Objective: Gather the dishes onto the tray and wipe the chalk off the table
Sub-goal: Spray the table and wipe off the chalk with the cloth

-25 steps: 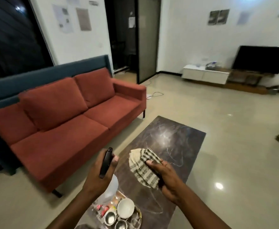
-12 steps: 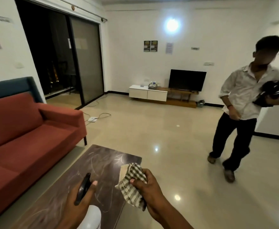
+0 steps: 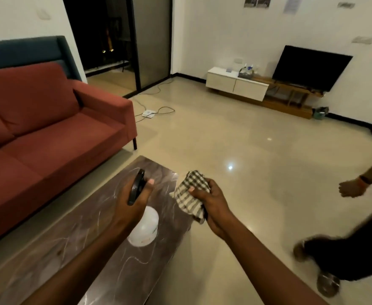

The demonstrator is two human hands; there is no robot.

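My left hand (image 3: 134, 201) is shut on a black phone (image 3: 136, 186), held upright above the far half of the dark marble table (image 3: 105, 245). White chalk scribbles cross the tabletop. My right hand (image 3: 209, 199) grips a bunched checked cloth (image 3: 190, 193) just past the table's right edge, above the floor. A white tub-like container (image 3: 145, 227) stands on the table under my left wrist. The tray and dishes are out of view.
A red sofa (image 3: 48, 133) runs along the table's left side. Another person's hand (image 3: 350, 188) and dark legs (image 3: 343, 267) are at the right on the glossy floor. A TV unit (image 3: 238, 85) and cables lie farther back.
The view swung from the sofa to the room and back down. The other person moved closer at the right. Both hands keep the phone and cloth; the cloth is now off the table's right edge.
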